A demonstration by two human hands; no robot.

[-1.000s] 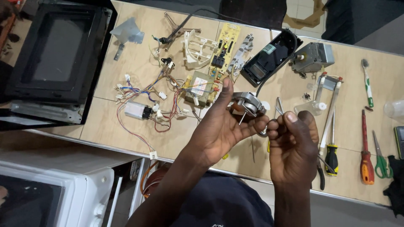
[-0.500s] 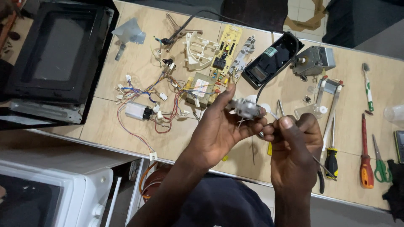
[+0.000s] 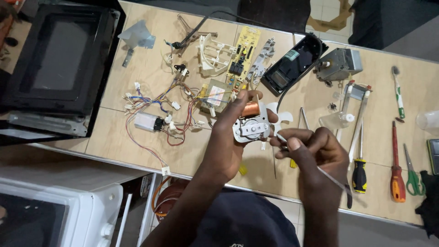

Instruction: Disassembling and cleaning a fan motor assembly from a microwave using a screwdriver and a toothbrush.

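The left hand (image 3: 228, 142) holds a small fan motor (image 3: 250, 124) up off the surface (image 3: 151, 87), its fingers (image 3: 238, 101) clamped around it: the thumb side presses the near edge of the metal frame while the fingertips curl over the far side by the copper coil (image 3: 251, 109). The white fan blades (image 3: 280, 117) stick out to the right of those fingers, toward the other hand.

The right hand (image 3: 315, 155) sits just right of the motor and slightly nearer the person. Its fingers (image 3: 292, 137) are pinched together on a thin metal tool (image 3: 336, 180), gripped close to the tip. The tool's long axis runs on a slant: the working tip (image 3: 278, 136) points up and left, reaching the right lower edge of the motor frame, while the shaft trails down and right past the wrist toward a dark handle end. So the motor lies just left of and a little beyond the right fingers, and the tool tip meets it, or nearly so; actual contact is too fine to tell.

The motor's flat silver face is turned up toward the camera, its white centre plate (image 3: 252, 129) in view, coil end farther from the person.

Beyond the left fingers lie a transformer (image 3: 213, 95) and a tangle of coloured wires (image 3: 164, 114). To the right of the right fingers, screwdrivers (image 3: 397, 160) and scissors (image 3: 413, 171) rest on the surface, well apart from both hands.
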